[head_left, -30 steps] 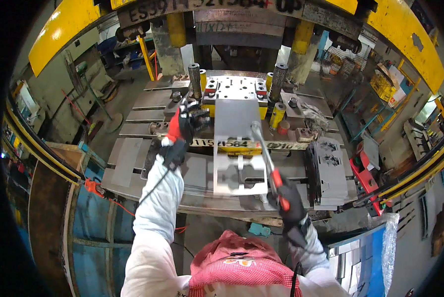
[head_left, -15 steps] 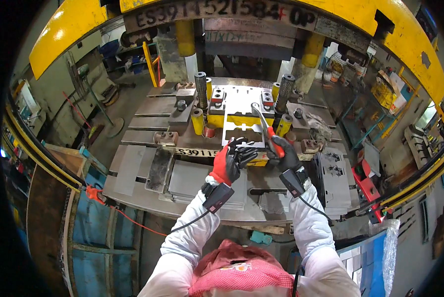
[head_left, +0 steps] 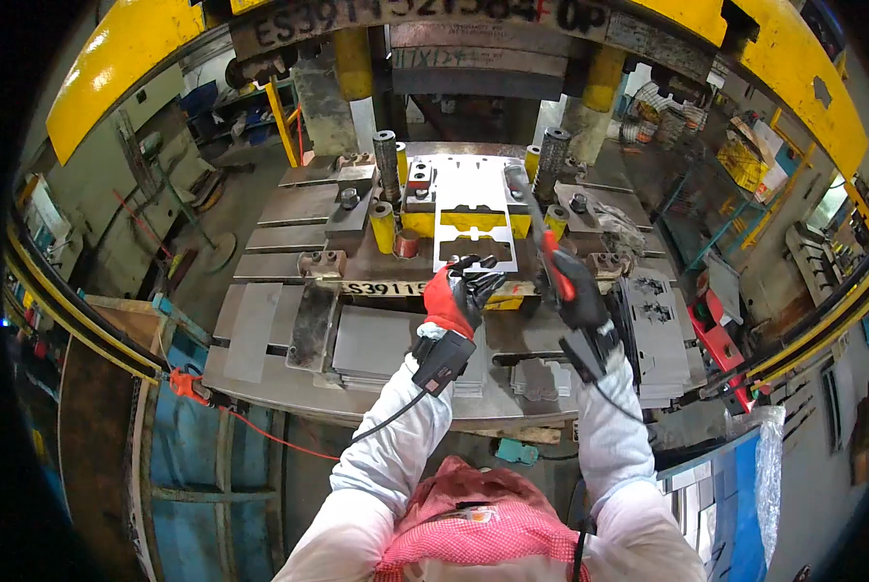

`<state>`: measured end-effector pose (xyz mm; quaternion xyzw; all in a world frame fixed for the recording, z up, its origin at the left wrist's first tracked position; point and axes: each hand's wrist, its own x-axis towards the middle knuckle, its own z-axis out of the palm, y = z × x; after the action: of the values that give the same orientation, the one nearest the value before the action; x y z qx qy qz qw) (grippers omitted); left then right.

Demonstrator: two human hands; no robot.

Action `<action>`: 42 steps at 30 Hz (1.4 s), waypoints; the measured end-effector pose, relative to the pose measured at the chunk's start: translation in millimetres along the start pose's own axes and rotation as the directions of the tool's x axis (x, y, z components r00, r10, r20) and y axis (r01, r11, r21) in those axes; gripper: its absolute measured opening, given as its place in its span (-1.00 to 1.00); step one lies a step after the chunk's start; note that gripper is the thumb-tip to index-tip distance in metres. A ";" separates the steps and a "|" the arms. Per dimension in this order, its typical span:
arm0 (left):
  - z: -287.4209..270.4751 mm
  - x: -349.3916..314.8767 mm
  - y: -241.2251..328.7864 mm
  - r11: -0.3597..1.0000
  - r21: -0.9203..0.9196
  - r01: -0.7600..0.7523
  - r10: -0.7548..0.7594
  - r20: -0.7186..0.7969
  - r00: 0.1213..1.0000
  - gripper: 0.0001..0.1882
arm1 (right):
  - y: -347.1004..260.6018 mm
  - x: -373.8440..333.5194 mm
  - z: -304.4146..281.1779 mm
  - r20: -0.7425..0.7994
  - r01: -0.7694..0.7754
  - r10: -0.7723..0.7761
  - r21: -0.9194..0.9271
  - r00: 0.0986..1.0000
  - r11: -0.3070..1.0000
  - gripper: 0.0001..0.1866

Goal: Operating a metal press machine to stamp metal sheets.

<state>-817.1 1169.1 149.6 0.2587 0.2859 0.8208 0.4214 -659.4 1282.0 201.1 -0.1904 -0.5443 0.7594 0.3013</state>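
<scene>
My left hand (head_left: 457,299), in a red and black glove, is at the near edge of a flat, light metal sheet (head_left: 470,199) with cut-outs. Its fingers close around that edge, partly hidden behind one another. The sheet lies on the lower die, over a yellow block (head_left: 519,225). To the right, my right hand (head_left: 580,296), in a dark glove, is closed around red-handled pliers (head_left: 558,267). The pliers point away from me, beside the sheet's right edge; motion blurs their metal end.
Dark guide posts (head_left: 551,165) and short yellow posts (head_left: 382,229) rise around the die. Stacked grey sheets (head_left: 381,344) lie on the near-left press bed, with cut sheets (head_left: 653,330) at right. A yellow press frame (head_left: 129,73) arches overhead. A red container (head_left: 716,339) stands right.
The pliers have come off the sheet and swung right with my right hand. My left hand has moved forward onto the near edge, and the sheet sits slightly farther away.
</scene>
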 end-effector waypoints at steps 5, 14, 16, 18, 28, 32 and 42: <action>2.7 -3.9 0.6 0.818 0.546 -0.183 0.170 0.075 0.983 -0.76 | 30.7 -115.9 0.9 -0.076 0.122 -0.122 -0.014 0.990 0.992 -0.52; 6.4 1.8 -2.8 0.465 0.862 -0.200 0.147 0.147 0.978 -0.80 | 141.4 -322.7 -10.1 -0.409 -0.263 0.336 0.226 0.848 0.938 -0.54; -27.0 12.4 -18.6 0.729 0.654 -0.202 0.180 0.103 0.978 -0.77 | 147.2 -339.4 -8.9 -0.410 -0.267 0.372 0.292 0.833 0.919 -0.53; -31.3 18.7 -25.8 0.937 0.310 -0.159 0.145 0.071 0.987 -0.75 | 152.1 -349.3 -9.9 -0.433 -0.251 0.379 0.325 0.818 0.912 -0.52; -19.2 17.6 -13.7 0.612 0.703 -0.361 0.277 0.238 0.931 -0.72 | 155.4 -352.0 -12.9 -0.453 -0.229 0.390 0.371 0.802 0.900 -0.48; -20.7 17.3 -14.0 0.748 0.593 -0.298 0.200 0.227 0.953 -0.70 | 157.9 -356.0 -15.0 -0.454 -0.221 0.384 0.372 0.804 0.902 -0.46; 3.0 16.8 -6.9 0.897 -0.420 0.139 -0.239 -0.196 0.951 -0.72 | 139.8 -337.8 -13.8 -0.405 -0.235 0.370 0.345 0.836 0.909 -0.54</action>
<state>-820.0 1187.3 150.1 0.0352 0.1850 0.8421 0.5054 -433.8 1035.7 51.7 -0.4048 -0.3059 0.7999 0.3206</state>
